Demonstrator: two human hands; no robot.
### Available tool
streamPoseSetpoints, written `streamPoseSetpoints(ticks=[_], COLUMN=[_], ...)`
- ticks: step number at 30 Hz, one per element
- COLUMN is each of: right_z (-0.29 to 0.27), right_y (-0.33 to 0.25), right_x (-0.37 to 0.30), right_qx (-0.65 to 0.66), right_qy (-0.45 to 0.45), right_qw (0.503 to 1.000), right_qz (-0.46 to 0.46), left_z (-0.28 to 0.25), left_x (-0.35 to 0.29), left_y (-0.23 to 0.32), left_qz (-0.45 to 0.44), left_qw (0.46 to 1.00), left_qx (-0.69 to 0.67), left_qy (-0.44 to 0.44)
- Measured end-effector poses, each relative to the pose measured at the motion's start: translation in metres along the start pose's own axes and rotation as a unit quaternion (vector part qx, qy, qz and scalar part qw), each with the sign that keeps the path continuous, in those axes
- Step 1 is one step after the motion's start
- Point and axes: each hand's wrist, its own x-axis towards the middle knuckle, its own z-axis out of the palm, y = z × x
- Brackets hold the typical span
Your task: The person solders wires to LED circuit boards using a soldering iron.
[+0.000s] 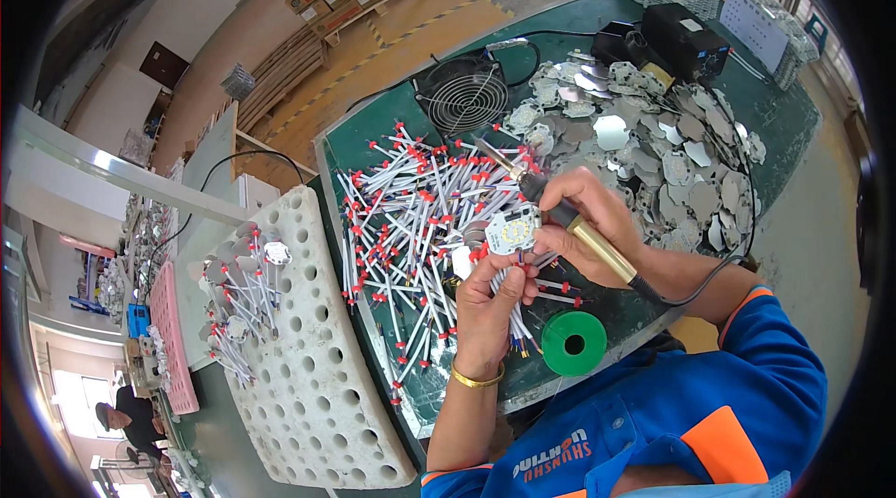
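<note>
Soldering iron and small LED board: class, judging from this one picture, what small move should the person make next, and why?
Probably bring the soldering iron tip down onto the small LED board. The right hand holds the iron with its tip pointing away over the white wires, while the left hand holds the board and a wire bundle beside it.

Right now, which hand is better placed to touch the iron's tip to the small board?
Right. The right hand already grips the soldering iron beside the small board. The left hand is busy with the board and a bunch of wires.
</note>
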Motion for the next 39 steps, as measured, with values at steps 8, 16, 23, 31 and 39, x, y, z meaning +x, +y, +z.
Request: streamPoseSetpoints(ticks=[8,16,23,31,39], right_z=[0.003,0.002,0.001,0.003,0.004], right_y=[-0.005,0.0,0.003,-0.005,-0.008], right_x=[0.0,-0.003,0.0,0.0,-0.002], right_qx=[-0.026,-0.03,-0.055,-0.08,-0.074], right_qy=[-0.006,-0.007,-0.028,-0.017,0.046], right_qw=[1.0,1.0,0.996,0.987,0.995], right_qz=[0.009,0.005,-0.068,-0.137,-0.055], left_z=[-0.003,-0.003,-0.003,0.003,0.016], left_x=[-0.002,-0.002,-0.002,-0.004,-0.006], left_y=[0.0,0.002,0.001,0.001,0.01], left_qz=[-0.023,-0.045,-0.045,-0.026,0.126], left_qw=[0.999,0.996,0.997,0.997,0.981], left_qx=[-0.049,-0.072,-0.058,-0.064,0.053], left_qy=[-0.006,-0.033,-0.024,0.035,0.135])
